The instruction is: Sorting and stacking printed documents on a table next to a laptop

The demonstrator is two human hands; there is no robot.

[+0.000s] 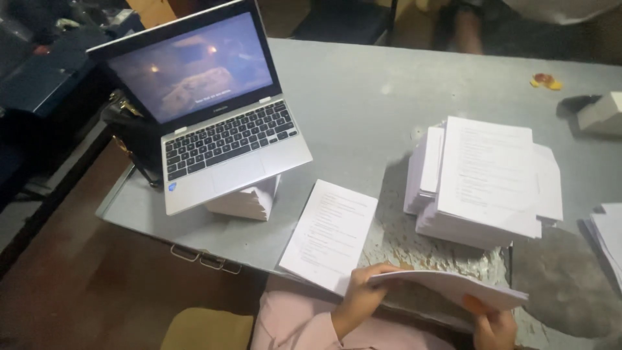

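In the head view, the left hand [360, 293] grips the near-left end of a thin sheaf of white printed sheets [453, 286], fingers curled over its upper edge and thumb beneath, while the right hand [494, 324] pinches the same sheaf from below at its right end, one fingertip showing on the underside. The sheaf is held just above the near edge of the grey, paint-chipped metal worktop [363, 104], in front of the person's pink-sleeved lap, and it is seen almost edge-on: its long axis runs left to right across the body, dipping slightly toward the right, with its flat face tilted up and away. Both hands are on it, so neither is nearer (the left holds more of it). Just beside the left hand, up and to the left, a single white printed page [334, 233] lies flat with its long axis pointing away from the person, leaning a little to the right, its near corner hanging past the worktop edge. Beyond the held sheaf, up and slightly right, stands a tall uneven stack of white printed paper [483, 181], apart from it. Further left, an open silver laptop with a lit screen [220, 123] rests tilted on a small block of white paper [249, 201]; another white pile [609, 236] shows at the right edge.
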